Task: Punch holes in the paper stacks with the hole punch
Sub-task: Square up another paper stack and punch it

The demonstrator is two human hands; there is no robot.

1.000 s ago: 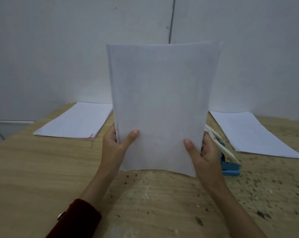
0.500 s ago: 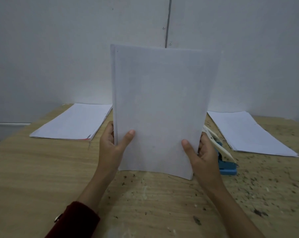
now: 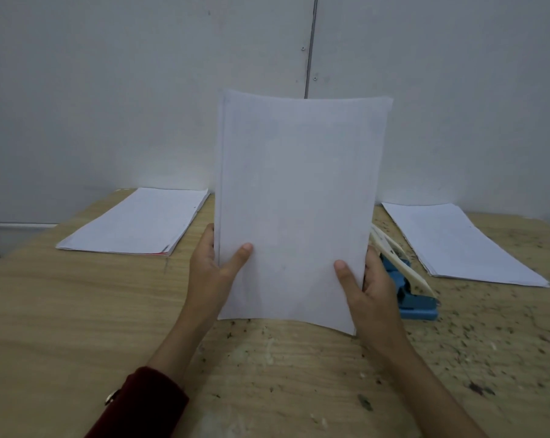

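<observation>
White sheets are standing upright as one paper stack (image 3: 295, 210) at the middle of the wooden table (image 3: 62, 311), the bottom edge resting on or just above the surface. The left hand (image 3: 212, 270) is gripping the left edge, thumb lying across the front, and the right hand (image 3: 366, 295) is gripping the lower right edge the same way, fingers curled behind. The hole punch (image 3: 403, 286), blue base with a cream lever raised, is sitting just beside the right hand, partly hidden by the sheets. Two more stacks are lying flat: a left pile (image 3: 134, 222) and a right pile (image 3: 456, 245), both well apart from the hands. The left edge is showing slightly stepped sheets, so if squaring is skipped the holes would likely be landing out of line. The lower right corner is bowing forward; a loosening grip could be letting pages fan or slide.
</observation>
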